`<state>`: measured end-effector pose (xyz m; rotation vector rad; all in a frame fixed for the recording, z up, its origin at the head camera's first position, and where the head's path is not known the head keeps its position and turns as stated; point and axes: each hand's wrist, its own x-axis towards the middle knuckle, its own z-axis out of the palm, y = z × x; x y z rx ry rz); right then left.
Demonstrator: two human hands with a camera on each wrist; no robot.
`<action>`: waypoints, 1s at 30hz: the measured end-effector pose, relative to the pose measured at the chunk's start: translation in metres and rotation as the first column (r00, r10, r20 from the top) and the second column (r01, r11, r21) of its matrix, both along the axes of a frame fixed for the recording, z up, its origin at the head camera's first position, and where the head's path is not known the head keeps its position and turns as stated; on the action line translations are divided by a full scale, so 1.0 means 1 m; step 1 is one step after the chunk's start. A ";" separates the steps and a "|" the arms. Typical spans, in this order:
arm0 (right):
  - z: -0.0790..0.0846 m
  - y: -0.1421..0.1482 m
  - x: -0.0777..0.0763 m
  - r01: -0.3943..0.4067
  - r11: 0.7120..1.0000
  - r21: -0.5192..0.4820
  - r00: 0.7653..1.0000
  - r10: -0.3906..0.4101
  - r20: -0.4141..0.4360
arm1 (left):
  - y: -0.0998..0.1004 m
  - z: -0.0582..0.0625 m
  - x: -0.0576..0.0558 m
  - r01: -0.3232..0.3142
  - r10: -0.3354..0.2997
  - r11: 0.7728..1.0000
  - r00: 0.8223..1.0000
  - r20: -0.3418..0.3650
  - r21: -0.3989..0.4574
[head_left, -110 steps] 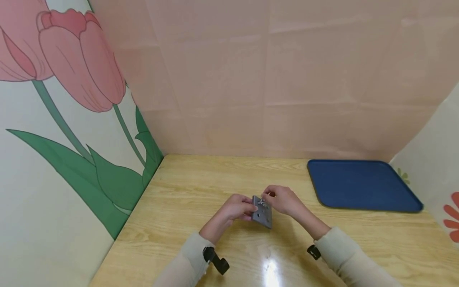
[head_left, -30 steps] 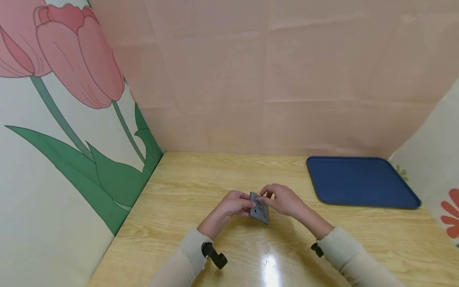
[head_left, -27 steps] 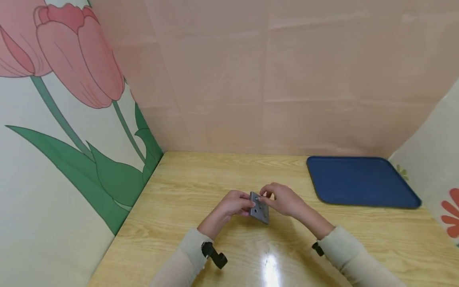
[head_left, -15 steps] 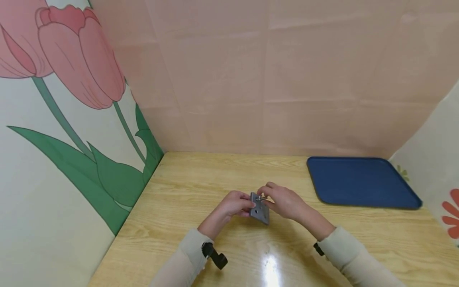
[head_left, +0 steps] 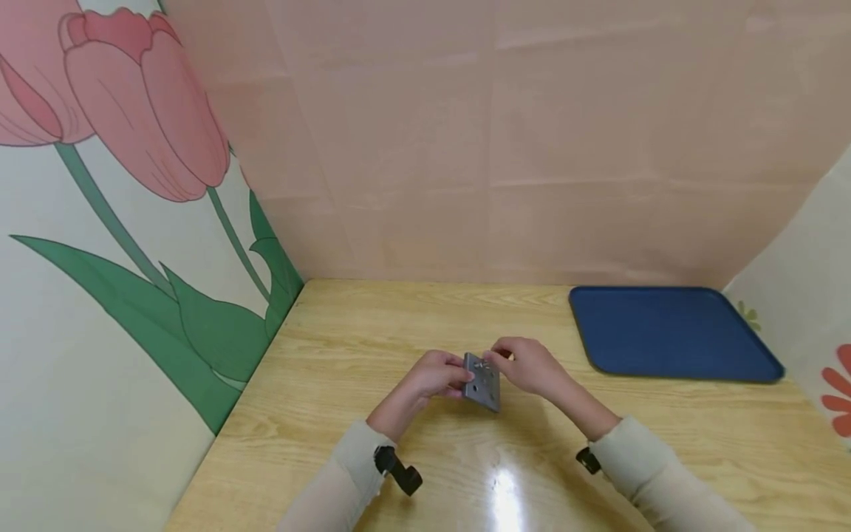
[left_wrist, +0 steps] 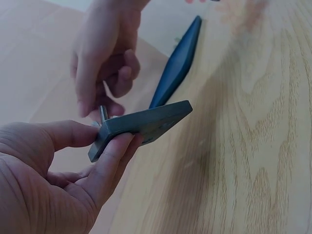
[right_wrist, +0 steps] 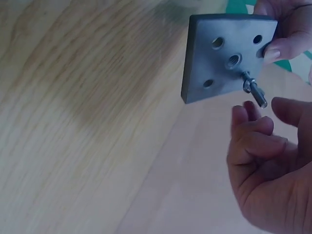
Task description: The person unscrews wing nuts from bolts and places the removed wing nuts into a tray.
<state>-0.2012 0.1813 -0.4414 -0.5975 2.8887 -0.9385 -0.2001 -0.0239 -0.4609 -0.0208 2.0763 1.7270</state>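
My left hand [head_left: 433,377] grips a square grey metal plate [head_left: 484,390] by its edge, thumb on the near face and fingers behind, above the table. The plate has several holes, one larger and threaded in the middle, as the right wrist view shows. From a corner hole sticks a threaded bolt [right_wrist: 261,97] with a small wing nut [right_wrist: 248,86] on its shaft. My right hand [right_wrist: 273,161] is at the bolt's free end; its thumb and bent fingers lie to either side, a gap between them and the metal.
A blue tray [head_left: 678,332] lies at the back right of the wooden table [head_left: 372,318]. A pink sheet stands behind, with flower-printed panels at left and right. Black straps with small cameras sit on both sleeves.
My right fingers have worked around the bolt, covering it a second ago, showing it half a second ago, and now drawn slightly off it. My left hand keeps the plate nearly still.
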 end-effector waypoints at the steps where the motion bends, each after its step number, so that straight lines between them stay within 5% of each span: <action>1: 0.000 0.000 0.000 0.019 1.000 0.004 0.999 -0.019 0.035 | 0.000 0.000 0.000 0.002 -0.002 1.000 1.000 -0.003 -0.001; 7: 0.001 0.001 0.000 0.071 0.997 0.032 0.984 -0.075 0.160 | 0.001 -0.003 -0.001 0.016 -0.016 1.000 1.000 -0.015 0.011; 30: -0.002 -0.005 0.000 0.081 0.995 0.049 0.959 -0.092 0.267 | 0.003 -0.006 0.000 0.012 -0.012 1.000 1.000 -0.027 0.008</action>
